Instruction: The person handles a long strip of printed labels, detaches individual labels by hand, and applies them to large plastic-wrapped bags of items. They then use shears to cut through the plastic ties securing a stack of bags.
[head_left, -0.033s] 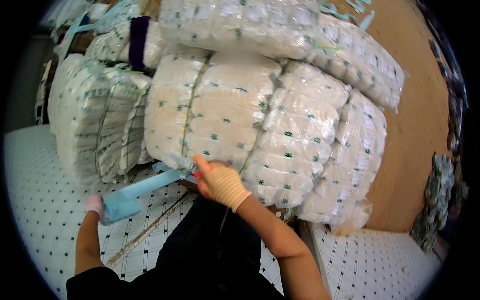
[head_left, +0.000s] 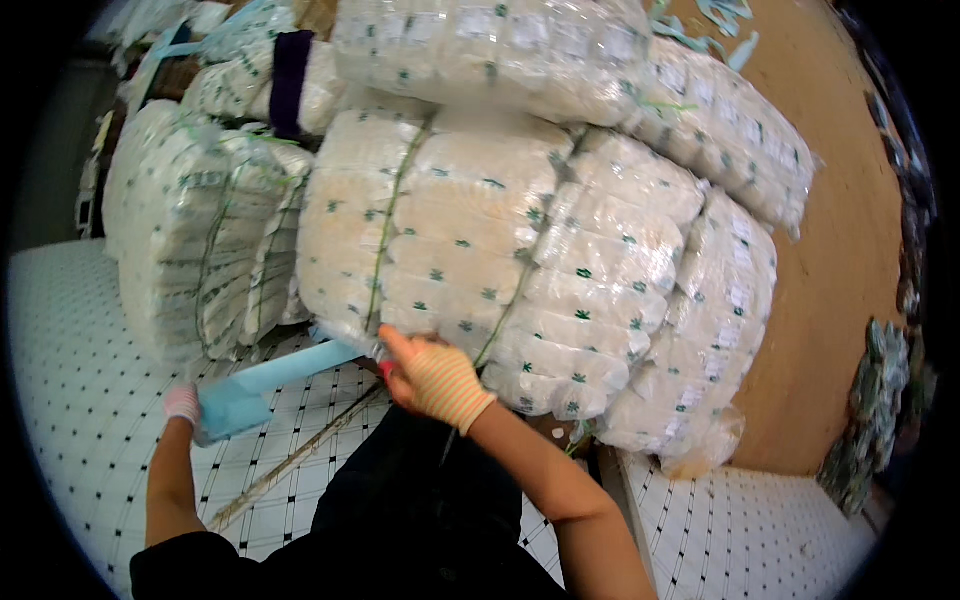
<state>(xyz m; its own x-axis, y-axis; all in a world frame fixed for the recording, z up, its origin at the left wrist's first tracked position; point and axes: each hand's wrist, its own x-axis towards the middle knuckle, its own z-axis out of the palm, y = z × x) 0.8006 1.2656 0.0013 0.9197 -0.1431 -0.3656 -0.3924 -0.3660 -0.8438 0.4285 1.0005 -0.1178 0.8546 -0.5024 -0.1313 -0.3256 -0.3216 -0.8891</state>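
My left hand [head_left: 182, 403], in a striped glove, is closed on the end of a light blue plastic strip [head_left: 275, 372]. The strip stretches taut up and right toward the base of the wrapped bundles. At its other end my right hand [head_left: 435, 380], in an orange-striped glove, is closed around what look like red-handled scissors [head_left: 388, 370], mostly hidden by the fingers. Its index finger points forward against the lower edge of a large clear-wrapped bundle [head_left: 460, 240] of pale packs with green marks. A green cord [head_left: 388, 225] runs down this bundle.
More wrapped bundles stand at the left [head_left: 165, 240], at the right [head_left: 720, 310] and across the top [head_left: 490, 55]. A thin wooden stick [head_left: 300, 455] lies on the white tiled floor [head_left: 80, 340]. Brown board [head_left: 830, 260] spreads at the right, with blue scraps [head_left: 725, 15] at the back.
My left hand has shifted slightly left and up with the strip. My right hand has moved a little down and left. The whole view has shifted slightly.
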